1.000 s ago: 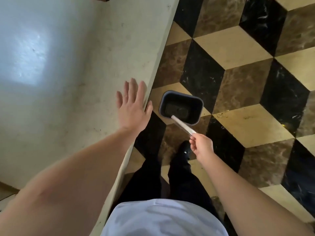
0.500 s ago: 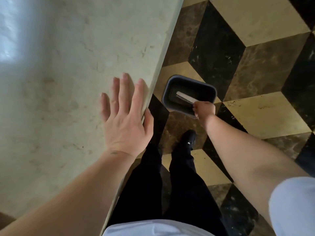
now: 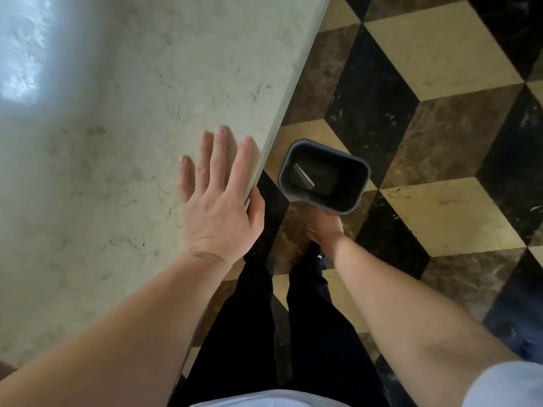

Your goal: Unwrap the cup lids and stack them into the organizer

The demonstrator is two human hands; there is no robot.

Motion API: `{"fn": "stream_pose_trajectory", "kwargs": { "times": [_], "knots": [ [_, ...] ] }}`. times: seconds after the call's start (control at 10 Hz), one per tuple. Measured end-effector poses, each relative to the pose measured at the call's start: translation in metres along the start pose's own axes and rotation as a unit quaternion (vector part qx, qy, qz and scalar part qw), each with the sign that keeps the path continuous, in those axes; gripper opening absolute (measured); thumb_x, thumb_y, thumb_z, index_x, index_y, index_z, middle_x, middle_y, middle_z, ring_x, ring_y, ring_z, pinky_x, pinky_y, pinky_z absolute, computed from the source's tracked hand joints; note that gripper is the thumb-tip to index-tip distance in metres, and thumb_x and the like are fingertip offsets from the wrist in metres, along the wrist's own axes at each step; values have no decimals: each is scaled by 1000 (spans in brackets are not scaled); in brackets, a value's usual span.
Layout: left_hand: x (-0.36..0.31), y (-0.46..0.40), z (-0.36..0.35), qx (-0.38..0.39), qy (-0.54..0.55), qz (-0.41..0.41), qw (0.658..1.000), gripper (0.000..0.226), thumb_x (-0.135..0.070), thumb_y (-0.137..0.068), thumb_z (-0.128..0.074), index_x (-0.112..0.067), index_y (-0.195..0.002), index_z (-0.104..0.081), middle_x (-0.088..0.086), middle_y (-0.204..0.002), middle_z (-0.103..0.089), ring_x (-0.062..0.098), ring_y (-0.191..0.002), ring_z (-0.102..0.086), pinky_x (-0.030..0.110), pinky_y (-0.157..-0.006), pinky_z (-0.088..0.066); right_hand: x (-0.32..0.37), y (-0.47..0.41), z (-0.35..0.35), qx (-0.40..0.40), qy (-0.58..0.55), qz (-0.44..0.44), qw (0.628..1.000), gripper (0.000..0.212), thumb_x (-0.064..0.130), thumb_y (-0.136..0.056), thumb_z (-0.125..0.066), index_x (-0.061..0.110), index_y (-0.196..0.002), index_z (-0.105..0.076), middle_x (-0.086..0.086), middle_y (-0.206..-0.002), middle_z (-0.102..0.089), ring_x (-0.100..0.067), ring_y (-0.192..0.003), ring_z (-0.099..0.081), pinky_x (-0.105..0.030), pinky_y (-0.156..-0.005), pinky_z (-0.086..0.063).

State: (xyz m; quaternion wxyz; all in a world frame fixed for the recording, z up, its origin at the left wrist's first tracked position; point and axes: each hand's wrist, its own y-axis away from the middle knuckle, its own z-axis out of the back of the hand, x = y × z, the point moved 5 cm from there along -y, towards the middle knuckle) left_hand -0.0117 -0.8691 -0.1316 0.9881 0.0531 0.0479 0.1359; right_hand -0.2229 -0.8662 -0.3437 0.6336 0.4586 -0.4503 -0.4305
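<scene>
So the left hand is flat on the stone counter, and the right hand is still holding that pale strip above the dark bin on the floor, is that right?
Not quite. In the head view the pale strip lies inside the dark bin, no longer in the right hand, which sits below the bin's near rim. The rest stands: the left hand lies flat on the stone counter, and the bin stands on the floor.

Worktop: pale veined stone, smooth, was faintly glossy.
Floor: polished marble.
Bin: dark matt plastic.
</scene>
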Motion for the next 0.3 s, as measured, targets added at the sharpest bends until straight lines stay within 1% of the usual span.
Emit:
{"fn": "stream_pose_trajectory", "kwargs": {
  "times": [0.1,0.2,0.3],
  "knots": [
    [2,0,-8,-9,-17,-1,1000,72,-41,-95,-42,-27,-160,-17,9,-170,-13,29,-157,-3,53,-125,-4,9,25,-16,24,45,71,996,34,15,-97,-56,1,-126,-63,-3,-87,-64,-17,-76,-62,-42,-91,-56],
    [0,-3,-6,-5,-11,10,1000,70,-44,-95,-40,-30,-160,-16,6,-170,-13,26,-157,-2,54,-125,-6,26,69,-26,-55,161,183,968,24,30,-97,-55,21,-116,-66,-3,-106,-69,-22,-96,-66,-43,-89,-57],
    [-10,-2,3,17,28,16,999,60,-47,-102,-30,-35,-159,-15,3,-171,-9,24,-157,2,54,-126,-6,35,134,-38,-82,243,340,905,15,34,-95,-62,33,-109,-62,10,-102,-63,0,-76,-56,-17,-60,-41]
  ]
}}
